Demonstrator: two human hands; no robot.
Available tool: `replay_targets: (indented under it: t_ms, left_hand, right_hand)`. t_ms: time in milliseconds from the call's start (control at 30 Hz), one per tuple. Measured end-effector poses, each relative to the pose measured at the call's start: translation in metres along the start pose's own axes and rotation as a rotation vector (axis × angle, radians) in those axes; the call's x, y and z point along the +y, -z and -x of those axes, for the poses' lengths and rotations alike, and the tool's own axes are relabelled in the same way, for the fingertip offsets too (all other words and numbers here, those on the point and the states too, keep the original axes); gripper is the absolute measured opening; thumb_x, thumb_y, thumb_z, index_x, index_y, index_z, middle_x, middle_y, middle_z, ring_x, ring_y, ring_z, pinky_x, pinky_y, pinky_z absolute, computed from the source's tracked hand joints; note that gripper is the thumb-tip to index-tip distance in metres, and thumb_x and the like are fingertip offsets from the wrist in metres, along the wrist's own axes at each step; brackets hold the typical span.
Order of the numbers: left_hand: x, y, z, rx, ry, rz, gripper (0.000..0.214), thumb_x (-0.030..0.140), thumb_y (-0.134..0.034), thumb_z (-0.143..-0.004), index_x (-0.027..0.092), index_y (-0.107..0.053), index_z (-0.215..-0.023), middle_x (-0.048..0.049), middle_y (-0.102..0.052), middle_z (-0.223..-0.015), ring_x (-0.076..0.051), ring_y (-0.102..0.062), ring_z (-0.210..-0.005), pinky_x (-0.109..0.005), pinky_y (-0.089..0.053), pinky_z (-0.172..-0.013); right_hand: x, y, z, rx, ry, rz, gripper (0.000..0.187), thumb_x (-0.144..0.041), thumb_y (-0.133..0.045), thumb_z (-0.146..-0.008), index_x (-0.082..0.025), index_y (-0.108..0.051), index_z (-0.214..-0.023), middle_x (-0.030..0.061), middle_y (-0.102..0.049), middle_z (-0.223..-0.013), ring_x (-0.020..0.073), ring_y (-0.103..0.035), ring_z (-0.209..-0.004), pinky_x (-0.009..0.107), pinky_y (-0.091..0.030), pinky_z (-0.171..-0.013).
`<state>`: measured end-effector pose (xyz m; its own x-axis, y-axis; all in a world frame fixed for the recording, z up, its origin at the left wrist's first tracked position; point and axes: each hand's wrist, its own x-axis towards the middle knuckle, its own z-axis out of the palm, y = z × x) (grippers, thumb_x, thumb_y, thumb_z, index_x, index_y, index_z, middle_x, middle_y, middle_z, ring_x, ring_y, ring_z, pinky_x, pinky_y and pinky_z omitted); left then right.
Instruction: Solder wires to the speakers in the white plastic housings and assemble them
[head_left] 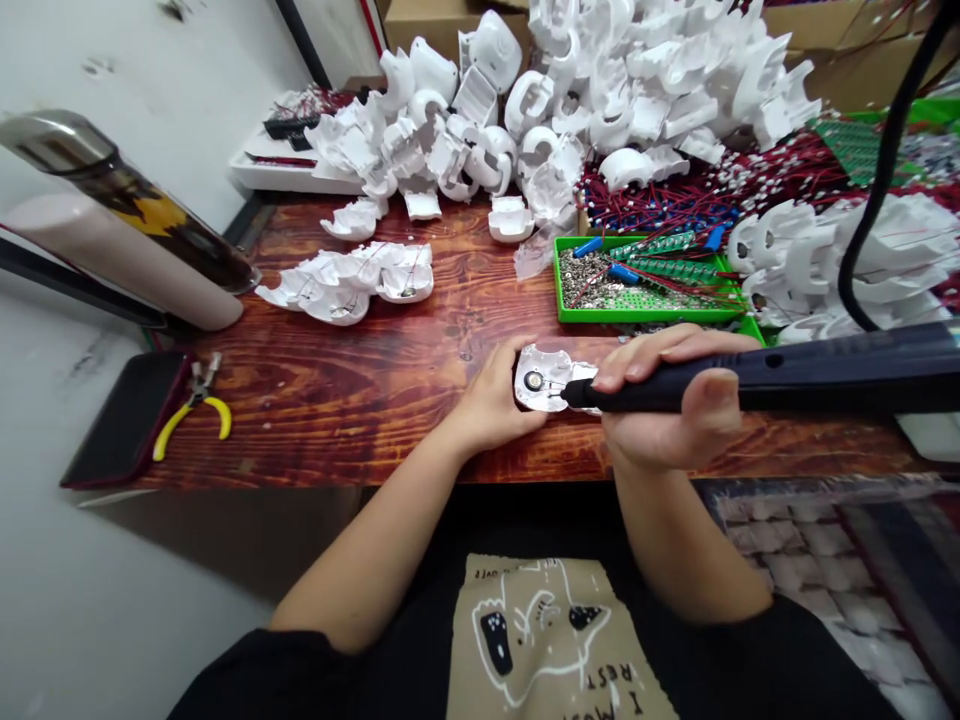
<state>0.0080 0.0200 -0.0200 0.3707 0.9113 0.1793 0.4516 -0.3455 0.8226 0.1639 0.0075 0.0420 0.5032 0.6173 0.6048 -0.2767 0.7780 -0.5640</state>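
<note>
My left hand (495,400) grips a small white plastic shell (541,378) on the wooden table (360,390), fingers curled round its left side. A round metal part sits inside the shell. My right hand (667,410) is wrapped round a dark electric screwdriver (787,375) that lies almost level. Its tip points left and touches the shell's inside.
A big heap of white shells (600,90) fills the back of the table. A smaller group of wired shells (352,280) lies at the left. A green tray (645,290) of screws and boards sits behind my hands. Yellow-handled pliers (191,410), a dark phone (124,415) and a bottle (127,210) lie at the left.
</note>
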Motion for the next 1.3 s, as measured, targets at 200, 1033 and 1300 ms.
replay_targets:
  t_ms: [200,1033,1300]
  left_hand:
    - [0.005,-0.007,0.005,0.125,0.106,-0.077,0.082,0.029,-0.086,-0.06,0.018,-0.045,-0.129,-0.0138,-0.058,-0.128,-0.03,-0.058,-0.121,-0.047,-0.048,-0.107]
    - [0.002,-0.008,0.004,0.117,0.059,-0.053,0.08,0.023,-0.086,-0.06,0.02,-0.043,-0.128,-0.0132,-0.057,-0.128,-0.03,-0.057,-0.123,-0.045,-0.048,-0.106]
    - [0.003,-0.008,0.004,0.118,0.059,-0.058,0.079,0.022,-0.086,-0.06,0.022,-0.044,-0.127,-0.0117,-0.058,-0.129,-0.03,-0.057,-0.125,-0.044,-0.047,-0.107]
  right_hand:
    - [0.013,0.003,0.003,0.026,-0.061,-0.008,0.019,-0.038,-0.067,-0.082,-0.019,-0.062,-0.08,-0.0043,-0.054,-0.059,0.0113,-0.053,-0.037,0.026,-0.038,-0.033]
    - [0.033,0.0,0.005,0.025,-0.065,0.01,0.019,-0.039,-0.064,-0.083,-0.022,-0.06,-0.075,-0.0048,-0.049,-0.054,0.0103,-0.045,-0.033,0.024,-0.03,-0.027]
    - [0.036,0.002,0.006,0.022,-0.092,0.05,0.022,-0.042,-0.063,-0.085,-0.024,-0.056,-0.074,-0.0051,-0.047,-0.055,0.0109,-0.046,-0.033,0.025,-0.032,-0.03]
